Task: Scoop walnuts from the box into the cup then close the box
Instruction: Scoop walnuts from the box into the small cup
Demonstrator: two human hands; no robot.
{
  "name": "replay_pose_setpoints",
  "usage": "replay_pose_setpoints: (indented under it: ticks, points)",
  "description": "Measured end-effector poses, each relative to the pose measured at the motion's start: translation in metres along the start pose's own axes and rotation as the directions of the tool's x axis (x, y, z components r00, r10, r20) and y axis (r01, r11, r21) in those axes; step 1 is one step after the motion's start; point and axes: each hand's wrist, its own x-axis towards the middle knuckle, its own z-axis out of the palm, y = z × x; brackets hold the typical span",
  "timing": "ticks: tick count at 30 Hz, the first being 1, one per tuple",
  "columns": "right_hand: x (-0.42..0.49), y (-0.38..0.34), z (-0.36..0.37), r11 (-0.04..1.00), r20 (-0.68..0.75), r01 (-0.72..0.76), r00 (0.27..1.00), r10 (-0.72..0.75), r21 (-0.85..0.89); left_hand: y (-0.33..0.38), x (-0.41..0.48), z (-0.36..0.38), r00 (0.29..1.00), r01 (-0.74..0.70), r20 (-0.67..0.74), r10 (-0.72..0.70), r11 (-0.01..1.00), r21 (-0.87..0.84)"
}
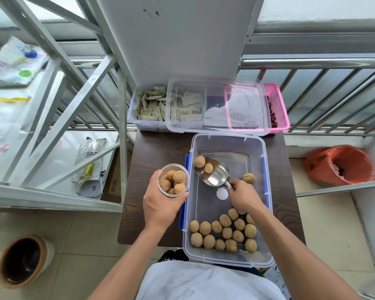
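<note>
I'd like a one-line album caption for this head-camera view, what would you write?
Right hand tips a metal scoop of walnuts toward the nearly full cup held by the left hand beside the open box.

Bright, even daylight fills the scene, with only soft, faint shadows on the dark counter (152,152). The metal scoop (214,175) shows a pale sheen — no harsh glare. Wide-angle distortion bows the railing (312,63) and the frame edges; the orange bin (342,165) and the far left are smeared with blur, while the centre stays sharp.

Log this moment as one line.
left hand: holds cup | right hand: holds scoop, two walnuts in it | box: open
</note>
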Motion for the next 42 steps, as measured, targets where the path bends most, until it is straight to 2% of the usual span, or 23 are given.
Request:
replay_pose_setpoints:
  ticks: [11, 21, 26, 30, 35, 39, 42]
  points:
    - [0.011, -0.001, -0.001, 0.982, -0.069, 0.012, 0.998, 0.001, 0.186, 0.003, 0.003, -0.004, 1.000, -0.027, 0.001, 0.027, 1.000, -0.001]
    - [-0.003, 0.016, -0.007, 0.967, -0.117, 0.013, 0.993, 0.017, 0.254, 0.005, 0.004, 0.000, 1.000, 0.008, 0.004, -0.008, 1.000, 0.011]
    - [-0.022, 0.019, -0.020, 0.956, -0.130, 0.064, 0.991, -0.028, 0.288, 0.007, 0.006, -0.001, 1.000, 0.008, 0.008, -0.008, 1.000, 0.004]
    - [-0.042, 0.011, -0.050, 0.961, -0.099, 0.146, 0.987, -0.126, 0.236, 0.007, 0.009, -0.002, 1.000, 0.005, 0.010, -0.005, 1.000, 0.003]
    - [-0.082, -0.020, -0.108, 0.949, 0.019, 0.260, 0.963, -0.267, 0.176, 0.006, 0.012, -0.004, 1.000, 0.005, 0.018, -0.005, 1.000, -0.014]
    - [-0.102, -0.054, -0.131, 0.937, 0.191, 0.350, 0.921, -0.341, -0.015, 0.007, 0.013, -0.002, 1.000, 0.007, 0.018, -0.006, 0.999, -0.038]
    - [-0.110, -0.077, -0.129, 0.924, 0.223, 0.370, 0.913, -0.342, -0.098, 0.006, 0.014, 0.001, 1.000, 0.004, 0.028, -0.002, 0.998, -0.064]
